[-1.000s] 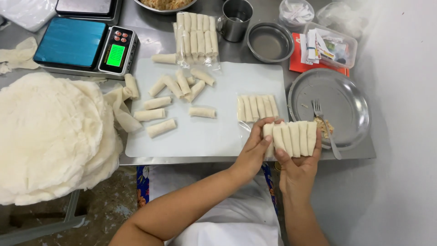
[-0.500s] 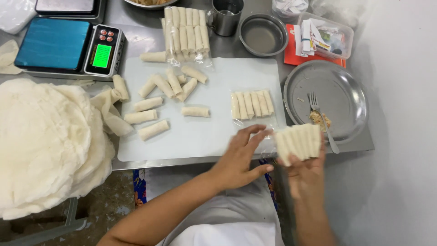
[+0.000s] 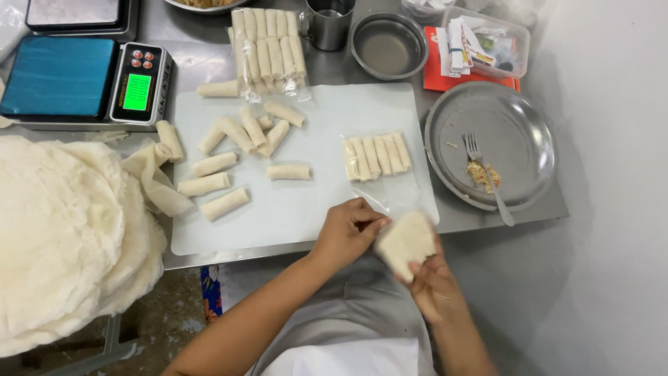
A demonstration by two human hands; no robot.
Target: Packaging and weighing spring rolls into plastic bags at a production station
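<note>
Far left, at 9 o'clock, a tall stack of pale wrapper sheets overhangs the steel worktop; a blue-topped digital scale sits at 11 o'clock. On the white cutting mat, loose spring rolls lie scattered at 10 o'clock, long axes at mixed angles. A filled clear bag of rolls rests at 12 o'clock beside a metal cup and a small steel bowl. Mid-mat, a partly filled clear bag holds five rolls side by side, long axes pointing toward 12, its open mouth toward the person. The left hand, fingers curled, pinches at the loose bag edge near the mat's front edge. The right hand grips a batch of rolls, blurred and tilted, just off the worktop's front edge at 5 o'clock. The bag lies at about 12 o'clock from the batch; the left hand is nearer its mouth. Right, a round steel tray carries a fork and filling scraps. Compared with half a second ago, the batch sits lower and nearer the body, and the left hand has closed from spread open.
</note>
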